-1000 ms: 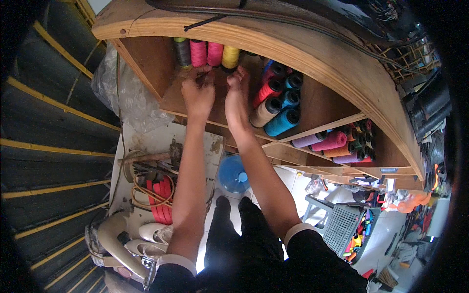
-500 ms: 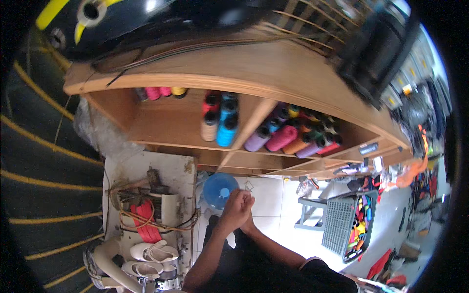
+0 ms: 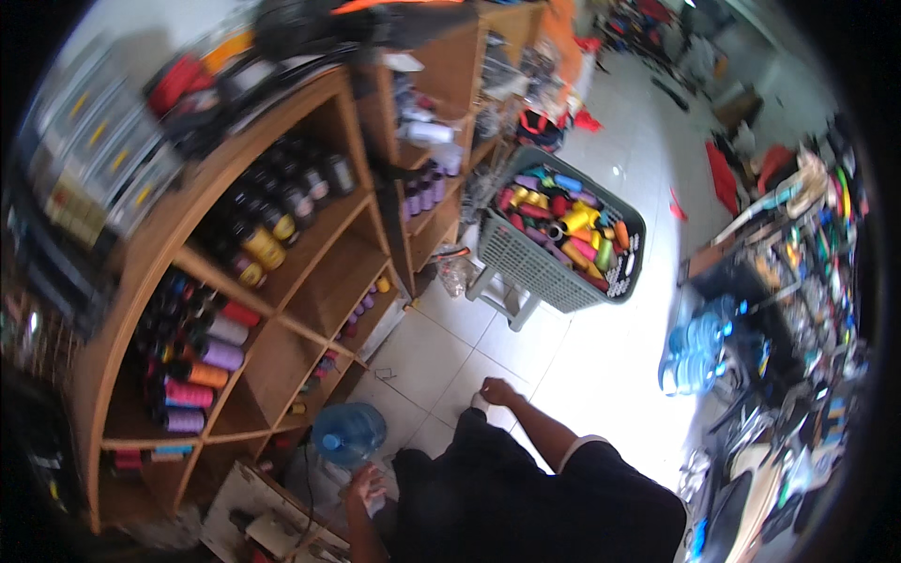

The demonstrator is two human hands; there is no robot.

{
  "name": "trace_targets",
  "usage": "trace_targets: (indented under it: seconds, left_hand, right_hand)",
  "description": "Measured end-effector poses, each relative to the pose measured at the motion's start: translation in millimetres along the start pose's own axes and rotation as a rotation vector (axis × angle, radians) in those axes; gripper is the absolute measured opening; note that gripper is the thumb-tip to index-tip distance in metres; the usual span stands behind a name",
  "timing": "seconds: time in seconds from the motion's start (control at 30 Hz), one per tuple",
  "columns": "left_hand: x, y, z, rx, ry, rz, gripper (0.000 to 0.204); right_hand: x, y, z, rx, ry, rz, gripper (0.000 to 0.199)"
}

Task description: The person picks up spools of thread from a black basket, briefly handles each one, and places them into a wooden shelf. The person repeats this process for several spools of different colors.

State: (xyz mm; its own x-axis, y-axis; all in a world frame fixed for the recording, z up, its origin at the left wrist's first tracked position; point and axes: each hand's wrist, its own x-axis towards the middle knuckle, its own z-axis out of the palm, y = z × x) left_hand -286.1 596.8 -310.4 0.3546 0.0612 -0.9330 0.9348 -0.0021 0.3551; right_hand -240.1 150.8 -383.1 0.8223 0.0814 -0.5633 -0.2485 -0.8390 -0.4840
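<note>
My left hand hangs low beside my dark trousers with its fingers loosely apart and nothing in it, just right of a blue water jug on the floor. My right hand is stretched forward over the white floor tiles, fingers curled in, holding nothing. The wooden shelf unit with rows of coloured thread cones stands to my left. A grey plastic basket full of colourful thread cones sits on a low stool ahead of me.
Dark bottles and cones fill the upper shelf compartments. Blue water jugs stand at the right next to a cluttered workbench. Red scraps lie on the far floor. A white board with cables lies at lower left.
My hands have left the shelf, come down together and separated to my sides. My view has swung from the shelf front to the open floor and basket.
</note>
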Motion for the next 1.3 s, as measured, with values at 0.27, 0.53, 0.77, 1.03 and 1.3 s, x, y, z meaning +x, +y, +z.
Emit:
trace_targets:
  seconds: [0.27, 0.53, 0.77, 1.03, 1.3]
  left_hand:
    - [40.4, -14.9, 101.4, 0.502, -0.165, -0.057, 0.030]
    - [99.0, 64.5, 213.2, 0.650, -0.243, 0.163, 0.045]
    - [102.0, 151.7, 319.7, 0.808, -0.245, 0.191, 0.045]
    - [122.2, 204.9, 366.5, 0.762, -0.180, 0.219, 0.035]
    - [68.5, 215.2, 363.7, 0.366, 0.005, 0.170, 0.030]
  right_hand:
    - [-98.8, 137.4, -37.5, 0.525, 0.357, 0.515, 0.025]
    - [-136.0, 151.7, -66.3, 0.796, 0.977, 0.549, 0.018]
    - [-121.1, 143.1, -180.8, 0.765, 1.273, 0.514, 0.016]
    - [-40.2, 185.6, -282.3, 0.144, 1.341, 0.174, 0.023]
    - [106.2, 188.7, -382.3, -0.156, 0.933, 0.056, 0.048]
